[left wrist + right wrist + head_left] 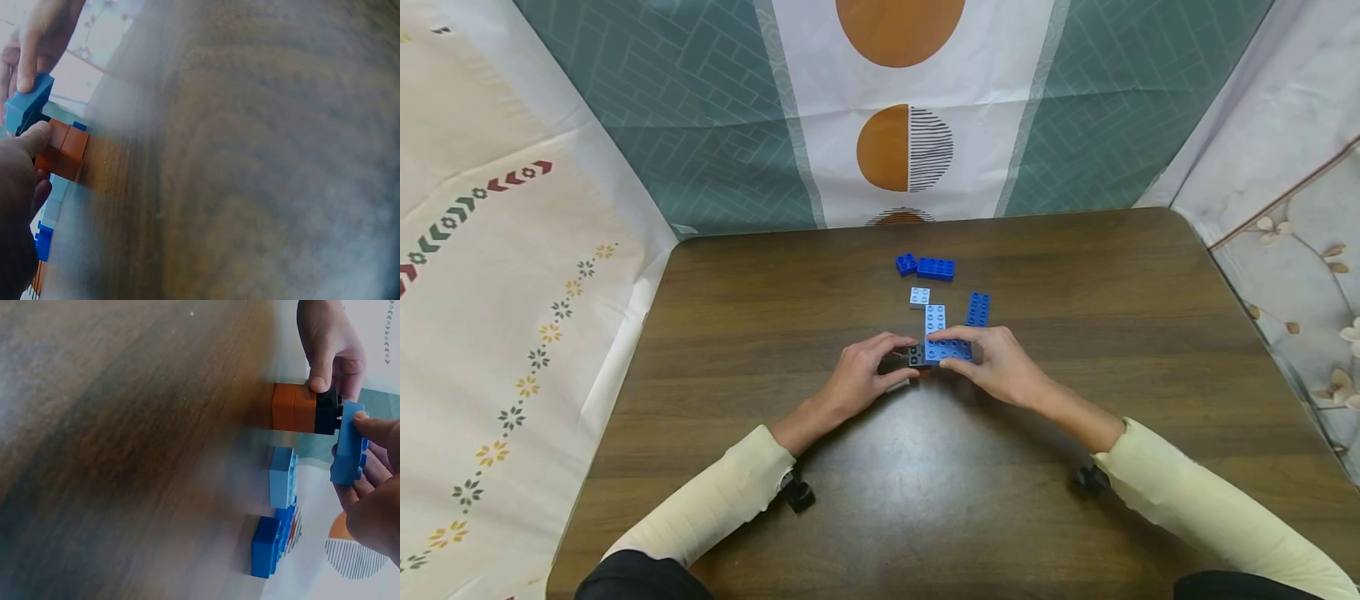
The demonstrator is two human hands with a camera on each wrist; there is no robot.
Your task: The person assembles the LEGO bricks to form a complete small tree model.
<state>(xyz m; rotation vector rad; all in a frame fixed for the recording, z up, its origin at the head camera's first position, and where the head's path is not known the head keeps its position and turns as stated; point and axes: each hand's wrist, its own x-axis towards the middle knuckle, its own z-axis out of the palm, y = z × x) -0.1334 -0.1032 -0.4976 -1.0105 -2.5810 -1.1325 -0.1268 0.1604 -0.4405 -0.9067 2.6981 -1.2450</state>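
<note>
A small stack stands on the table: two orange bricks (294, 407) with a black brick (327, 415) on top. My left hand (865, 375) pinches this stack near the black brick, the thumb on its near side. A medium-blue brick (347, 444) is pinched between the thumb and fingers of my right hand (1000, 365). In the right wrist view it sits over one end of the black brick, slightly tilted, with black studs showing in between. Most of the blue brick juts out to the right of the stack.
Beyond the hands lie a long light-blue brick (935, 318), a small light-blue brick (920, 297), a small dark-blue brick (906, 264), a longer dark-blue brick (936, 268) and another blue brick (978, 308). The wooden table (775, 300) meets patterned cloths at its far and side edges.
</note>
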